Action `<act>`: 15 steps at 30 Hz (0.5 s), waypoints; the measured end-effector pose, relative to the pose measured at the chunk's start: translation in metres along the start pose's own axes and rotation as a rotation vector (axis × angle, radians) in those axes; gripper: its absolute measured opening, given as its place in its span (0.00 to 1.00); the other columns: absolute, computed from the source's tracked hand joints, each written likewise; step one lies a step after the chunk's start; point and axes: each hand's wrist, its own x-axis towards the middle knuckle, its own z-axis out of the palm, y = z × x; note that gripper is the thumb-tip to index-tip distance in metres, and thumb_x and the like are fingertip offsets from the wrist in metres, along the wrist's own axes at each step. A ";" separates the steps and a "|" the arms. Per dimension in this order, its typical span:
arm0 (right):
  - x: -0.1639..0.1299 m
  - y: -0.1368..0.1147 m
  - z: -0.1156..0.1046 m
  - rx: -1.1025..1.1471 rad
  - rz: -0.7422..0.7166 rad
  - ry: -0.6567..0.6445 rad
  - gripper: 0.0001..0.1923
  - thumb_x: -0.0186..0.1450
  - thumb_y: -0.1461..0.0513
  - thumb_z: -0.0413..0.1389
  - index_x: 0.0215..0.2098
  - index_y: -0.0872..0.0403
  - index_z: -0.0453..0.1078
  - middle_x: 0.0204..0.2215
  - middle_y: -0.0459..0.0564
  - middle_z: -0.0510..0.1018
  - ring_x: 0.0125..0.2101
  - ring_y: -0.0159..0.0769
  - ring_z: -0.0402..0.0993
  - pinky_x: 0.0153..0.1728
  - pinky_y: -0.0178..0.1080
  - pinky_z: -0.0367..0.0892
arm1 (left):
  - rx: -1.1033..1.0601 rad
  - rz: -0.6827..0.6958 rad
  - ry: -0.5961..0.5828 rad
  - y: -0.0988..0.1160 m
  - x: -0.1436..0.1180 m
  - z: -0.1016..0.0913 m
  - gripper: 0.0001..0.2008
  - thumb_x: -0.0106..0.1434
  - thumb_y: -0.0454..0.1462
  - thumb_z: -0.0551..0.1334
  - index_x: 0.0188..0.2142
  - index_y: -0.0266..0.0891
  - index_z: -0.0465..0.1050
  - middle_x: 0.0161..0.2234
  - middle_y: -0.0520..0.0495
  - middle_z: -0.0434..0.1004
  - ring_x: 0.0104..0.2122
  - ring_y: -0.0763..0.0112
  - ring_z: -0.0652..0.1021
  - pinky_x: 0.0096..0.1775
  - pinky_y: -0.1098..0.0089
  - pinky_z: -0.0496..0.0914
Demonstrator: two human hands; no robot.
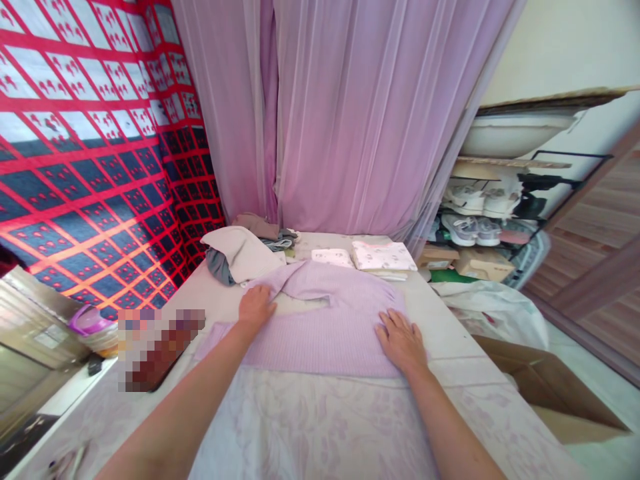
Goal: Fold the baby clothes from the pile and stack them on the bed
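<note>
Floral bedsheet [310, 427] | ribbed lilac garment [320, 343] lay lengthwise left-to-right, beneath both | left hand [257, 308]: fingers curled, grip unclear | right hand [401, 340]: flat, fingers spread

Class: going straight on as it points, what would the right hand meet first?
The right hand would first cross the lavender garment beneath it; beyond, probably the folded white cloths, though depth is unclear.

"Where does this view look from?"
"From the wearer's head, above the near part of the bed [310, 427], facing forward and down toward its far edge and the purple curtain [350, 127]."
"How near is it?"
"Near: the left hand [256, 308] and right hand [401, 339] lie mid-frame, and both side edges of the bed show."
</note>
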 end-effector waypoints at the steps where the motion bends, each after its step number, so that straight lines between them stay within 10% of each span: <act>1: 0.000 0.001 0.001 0.010 -0.002 0.008 0.25 0.69 0.54 0.40 0.61 0.51 0.61 0.63 0.52 0.61 0.62 0.43 0.54 0.59 0.55 0.50 | 0.006 -0.012 -0.009 -0.001 0.003 0.002 0.17 0.62 0.42 0.57 0.48 0.36 0.68 0.49 0.38 0.71 0.49 0.58 0.71 0.49 0.62 0.64; 8: 0.031 0.022 -0.004 0.204 0.050 0.082 0.21 0.68 0.57 0.41 0.50 0.48 0.72 0.51 0.49 0.75 0.51 0.38 0.70 0.52 0.41 0.63 | 0.086 0.034 -0.089 -0.008 0.014 0.003 0.13 0.65 0.35 0.51 0.44 0.36 0.71 0.46 0.36 0.74 0.46 0.58 0.75 0.46 0.62 0.68; 15: 0.106 0.048 -0.027 0.200 0.189 0.012 0.28 0.63 0.63 0.46 0.61 0.54 0.62 0.53 0.56 0.74 0.48 0.42 0.73 0.45 0.39 0.66 | 0.146 0.086 -0.127 -0.020 0.031 -0.016 0.17 0.65 0.33 0.48 0.47 0.38 0.72 0.46 0.38 0.77 0.46 0.56 0.77 0.43 0.61 0.70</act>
